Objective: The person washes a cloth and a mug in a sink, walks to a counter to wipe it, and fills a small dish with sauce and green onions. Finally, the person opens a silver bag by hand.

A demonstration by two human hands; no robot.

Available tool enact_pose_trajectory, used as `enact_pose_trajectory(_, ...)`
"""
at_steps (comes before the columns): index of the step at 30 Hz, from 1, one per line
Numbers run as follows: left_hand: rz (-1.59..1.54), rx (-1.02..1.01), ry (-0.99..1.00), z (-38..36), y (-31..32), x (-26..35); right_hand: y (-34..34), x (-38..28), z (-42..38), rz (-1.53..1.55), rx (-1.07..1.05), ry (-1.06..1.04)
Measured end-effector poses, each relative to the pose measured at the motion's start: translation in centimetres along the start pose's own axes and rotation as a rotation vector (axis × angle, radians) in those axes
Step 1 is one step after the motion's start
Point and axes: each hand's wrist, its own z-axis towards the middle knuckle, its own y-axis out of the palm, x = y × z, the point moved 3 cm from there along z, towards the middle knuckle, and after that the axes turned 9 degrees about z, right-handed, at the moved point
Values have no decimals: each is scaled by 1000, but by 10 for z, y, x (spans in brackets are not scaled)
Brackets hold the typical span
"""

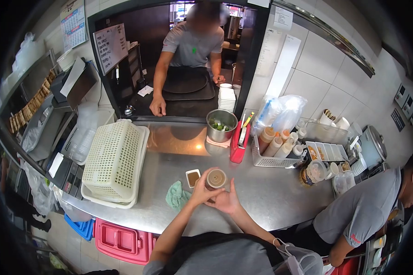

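Note:
A round clear-lidded cup [216,178] with brown contents is held over the steel counter. My left hand [200,191] is closed around its left and near side. Close against the near right side, my right hand [226,200] is open, palm up, its thumb standing apart beside the cup and its fingertips meeting my left hand. Just left of the cup sits a small white square dish [193,178] of brown sauce. A crumpled green cloth [177,196] lies beside my left wrist.
A metal pot [221,125] of greens and a red holder [238,145] stand ahead. White baskets [109,158] fill the left; a bottle caddy [277,160] is at right. One person [195,48] leans at the hatch beside trays [188,95]; another person [362,206] bends close on my right.

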Motion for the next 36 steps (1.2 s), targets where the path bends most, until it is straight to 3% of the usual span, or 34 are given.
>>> enact_pose_trajectory(3,155,114,51,9,7,11,-50,-20,-35,-194,77,97)
enact_pose_trajectory(6,326,46,77,18,22,9,-63,-43,-72,-1158,423,-602)
enact_pose_trajectory(9,265,-165,3,16,51,10,-25,-62,-80,-1728,431,-1134)
enact_pose_trajectory(12,264,-134,15,6,80,-2,-36,-67,-61,-1381,181,-973)
enact_pose_trajectory(13,183,-218,-60,8,81,-7,-43,-70,-59,-1414,207,-926)
enact_pose_trajectory(16,698,-184,80,12,50,-2,-55,-90,-65,-1338,293,-938)
enact_pose_trajectory(20,1331,-122,-208,10,-22,-37,-76,-132,-78,-1256,404,-1099)
enact_pose_trajectory(23,1198,-227,-368,7,-54,-70,-77,-155,-85,-1258,396,-1033)
enact_pose_trajectory(26,1000,-222,-391,11,-62,-76,-89,-167,-91,-1677,366,-1125)
enact_pose_trajectory(29,949,-190,-328,16,-66,-74,-116,-162,-103,-1728,502,-975)
enact_pose_trajectory(36,1027,-19,-281,85,-105,-93,-125,-138,-114,-1742,690,-952)
